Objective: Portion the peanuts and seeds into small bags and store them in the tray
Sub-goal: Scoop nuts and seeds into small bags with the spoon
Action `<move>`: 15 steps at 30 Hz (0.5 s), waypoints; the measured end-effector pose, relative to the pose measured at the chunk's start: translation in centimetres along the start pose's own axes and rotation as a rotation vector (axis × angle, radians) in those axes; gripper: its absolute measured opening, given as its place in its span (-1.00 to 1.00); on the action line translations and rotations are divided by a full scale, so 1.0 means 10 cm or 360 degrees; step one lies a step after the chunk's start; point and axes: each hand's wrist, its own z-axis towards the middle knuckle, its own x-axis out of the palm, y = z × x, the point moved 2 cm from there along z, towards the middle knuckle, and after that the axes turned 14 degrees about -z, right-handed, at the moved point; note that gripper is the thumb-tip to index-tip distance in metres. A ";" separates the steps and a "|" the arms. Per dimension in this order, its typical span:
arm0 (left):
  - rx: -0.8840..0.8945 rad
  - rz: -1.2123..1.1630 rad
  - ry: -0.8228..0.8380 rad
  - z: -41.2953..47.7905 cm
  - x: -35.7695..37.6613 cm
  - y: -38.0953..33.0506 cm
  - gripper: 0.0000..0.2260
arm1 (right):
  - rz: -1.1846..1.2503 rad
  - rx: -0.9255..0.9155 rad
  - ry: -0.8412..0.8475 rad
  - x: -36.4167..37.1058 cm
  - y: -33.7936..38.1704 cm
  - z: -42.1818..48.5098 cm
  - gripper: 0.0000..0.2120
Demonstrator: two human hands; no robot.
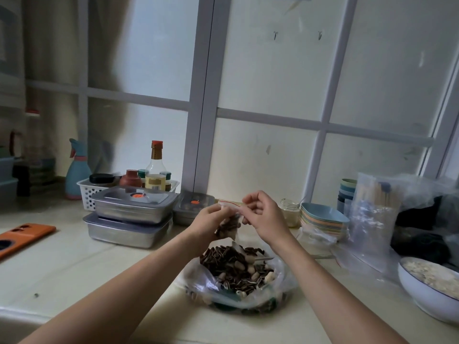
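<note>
The left grip (211,223) and the right grip (264,214) are both pinching the top of a bag (228,228), each clenching one end of its red-lined zip strip and holding it up above the desk (74,266). The bag is hanging between them, partly filled with striped seeds. Directly beneath it a sack (238,274) is lying open on the desk, showing a heap of seeds mixed with pale peanuts.

Behind the left grip, two steel trays (129,219) are sitting stacked, each under a grey lid; the top lid is carrying an orange round plug. A third tray (186,209) is standing just beside them, partly hidden by the hands. Further back a white basket (85,192) is holding jars and a tall bottle (155,167) with a red cap; its yellow label is too blurred to read. A blue sprayer (75,170) is standing left of the basket, and an orange phone (23,235) is lying at the left edge.

To the right, a glass jar (290,212), stacked bowls (323,218), stacked cups (346,192) and a pack of clear bags (372,219) are crowding the desk. A white bowl (422,301) of pale flakes is sitting at the right edge.
</note>
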 end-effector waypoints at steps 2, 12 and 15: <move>0.0031 -0.0070 -0.0037 0.07 -0.02 0.03 -0.81 | 0.0052 0.0033 -0.0035 0.06 -0.04 0.04 -0.87; 0.0148 -0.0117 -0.0142 0.15 -0.12 0.17 -0.79 | -0.0090 0.0025 0.0057 0.12 -0.24 0.06 -0.89; 0.0147 -0.0156 -0.0144 0.15 -0.11 0.16 -0.74 | -0.0204 -0.0081 -0.0022 0.08 -0.19 0.05 -0.88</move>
